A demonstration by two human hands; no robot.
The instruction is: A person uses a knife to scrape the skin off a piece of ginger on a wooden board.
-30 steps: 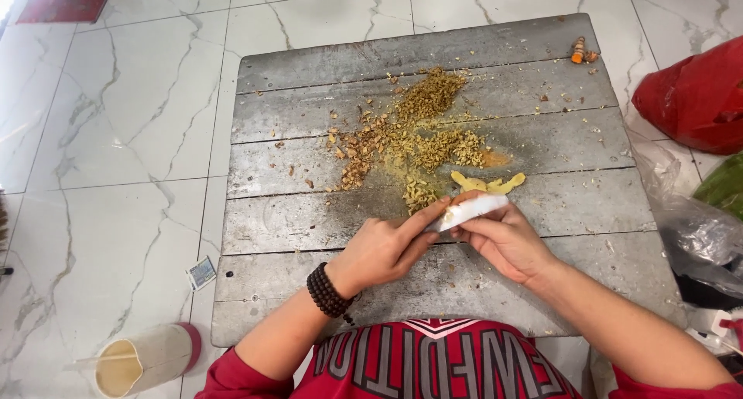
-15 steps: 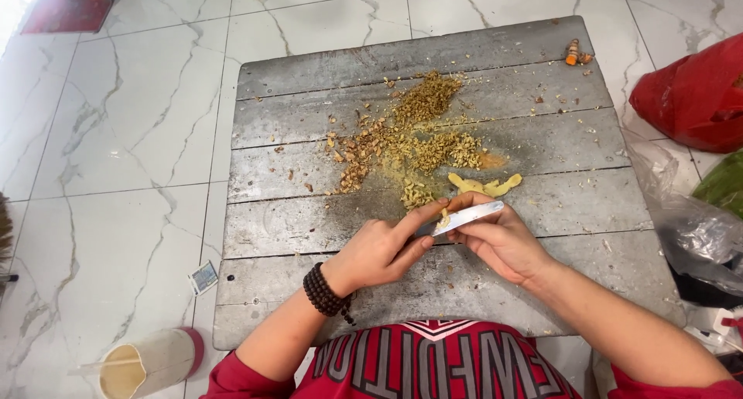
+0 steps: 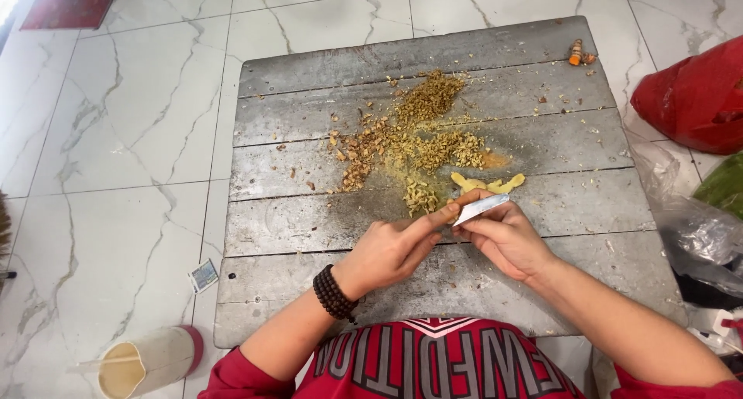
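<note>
Pinching a small knife [image 3: 481, 208] in our right hand [image 3: 507, 240], we touch its blade with our left hand's [image 3: 391, 250] stretched forefinger, above the wooden board [image 3: 309, 151].

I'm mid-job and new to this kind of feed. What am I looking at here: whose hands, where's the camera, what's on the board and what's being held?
There is no machine here: the one view comes from a camera worn on a person's head, looking down at their own two bare hands. They work over a grey wooden board set on a white marble floor. The right hand grips a knife with a pale blade. The left hand, with a dark bead bracelet on its wrist, reaches its forefinger to the blade; whether it pinches something there is hidden. On the board lie a heap of brownish-yellow chopped scraps, a few yellow peeled pieces and a small orange root. A red bag lies to the right.
</note>
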